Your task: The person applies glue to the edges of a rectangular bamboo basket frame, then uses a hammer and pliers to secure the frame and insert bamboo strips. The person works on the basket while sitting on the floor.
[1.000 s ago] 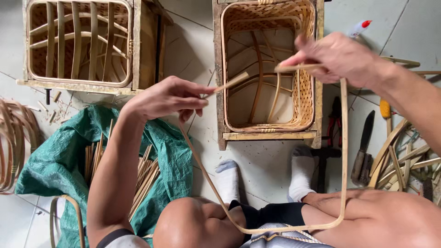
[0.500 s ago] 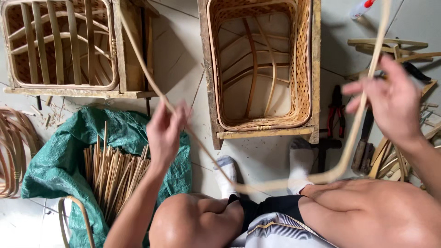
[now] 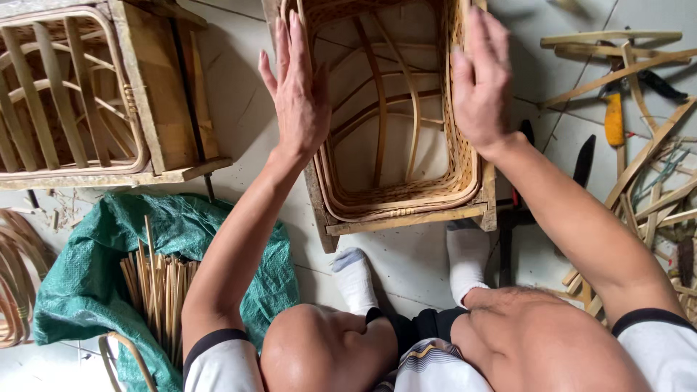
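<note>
Both hands flat & open on the basket (image 3: 392,196), holding nothing. Left hand (image 3: 296,94): fingers straight, close together, palm pressed vs the basket's left wall/rim. Right hand (image 3: 481,80): same pose, palm on the right wall, fingers pointing away from the person. Basket sits between the 2 hands, on the floor (image 3: 239,131) just ahead of the person's socked feet (image 3: 406,272), inside a wooden frame (image 3: 406,221); woven sides, open bent ribs across the inside, floor showing thru.

Left of it, near but apart: 2nd frame (image 3: 87,94) w/ curved ribs, unwoven. Below that, green sack (image 3: 87,276) spread on floor w/ bundle of cane sticks (image 3: 160,283) lying on it, beside left forearm. Coiled cane (image 3: 18,283) at far left edge.

Right side: loose strips (image 3: 639,152) scattered, yellow-handled tool (image 3: 614,120) & a dark knife (image 3: 584,160) among them, well clear of right hand. Knees bare, at btm of view.
</note>
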